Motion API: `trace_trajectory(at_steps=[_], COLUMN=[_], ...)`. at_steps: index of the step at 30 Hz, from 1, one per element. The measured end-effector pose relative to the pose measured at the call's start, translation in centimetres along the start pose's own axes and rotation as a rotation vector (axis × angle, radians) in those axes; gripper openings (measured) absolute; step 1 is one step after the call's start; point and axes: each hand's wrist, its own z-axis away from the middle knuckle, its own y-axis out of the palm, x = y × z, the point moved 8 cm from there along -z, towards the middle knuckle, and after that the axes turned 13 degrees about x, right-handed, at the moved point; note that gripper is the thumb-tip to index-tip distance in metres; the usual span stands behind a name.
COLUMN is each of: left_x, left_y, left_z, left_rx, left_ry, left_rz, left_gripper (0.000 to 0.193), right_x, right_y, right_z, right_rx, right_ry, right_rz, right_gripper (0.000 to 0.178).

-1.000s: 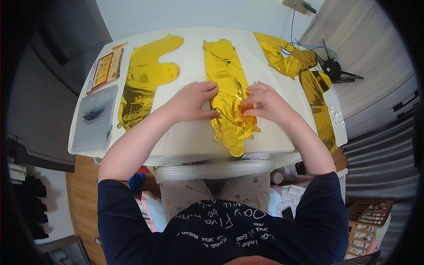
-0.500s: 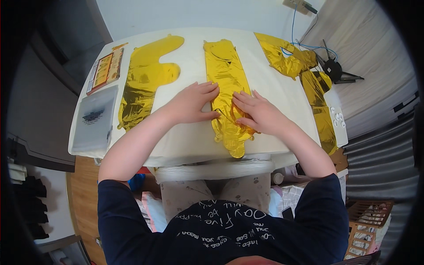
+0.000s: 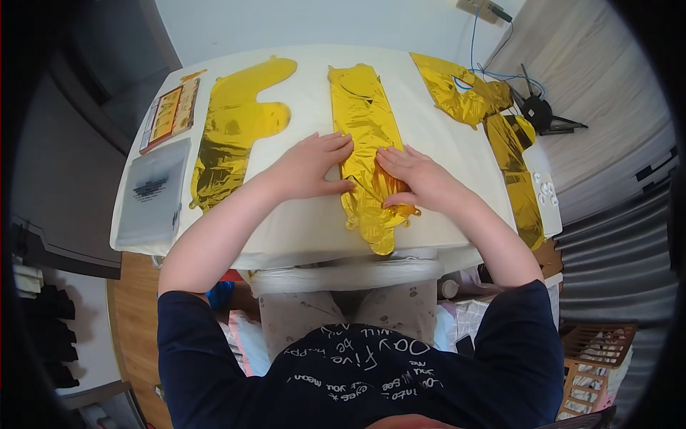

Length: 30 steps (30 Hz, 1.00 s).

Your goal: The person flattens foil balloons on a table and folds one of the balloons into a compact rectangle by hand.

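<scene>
A flat, wrinkled gold foil balloon [image 3: 364, 118] lies lengthwise down the middle of the table, its rounded end near the front edge. My left hand [image 3: 313, 168] rests on its left side, fingers stretched out and thumb spread apart. On the opposite side my right hand [image 3: 420, 182] lies with open fingers on the foil, beside a creased, orange-reflecting patch. Neither hand grips the balloon. To the left, a second flat gold foil balloon [image 3: 239, 100] with two rounded arms is spread out; its lower end is partly hidden by my left forearm.
At the right edge lie more gold foil pieces [image 3: 527, 207], with small white rings [image 3: 547, 189] beside them. A black router [image 3: 539, 114] with blue cable stands behind. A clear plastic bag [image 3: 151, 196] and a printed colourful package [image 3: 170, 114] lie on the left of the cream-covered table [image 3: 289, 218].
My right thumb has shifted slightly over the foil, and the creases beneath it look a little different. My left hand stays in place.
</scene>
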Motion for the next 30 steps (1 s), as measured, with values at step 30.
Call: trace_trajectory(at_steps=[30], left_x=[0.06], left_y=[0.23], left_z=[-0.12], left_rx=[0.019], left_ry=[-0.003], left_rz=[0.027], left_gripper=[0.083], right_x=[0.00], right_y=[0.01], right_z=[0.03], right_rx=[0.039], right_ry=[0.064], right_rz=[-0.021], right_gripper=[0.120])
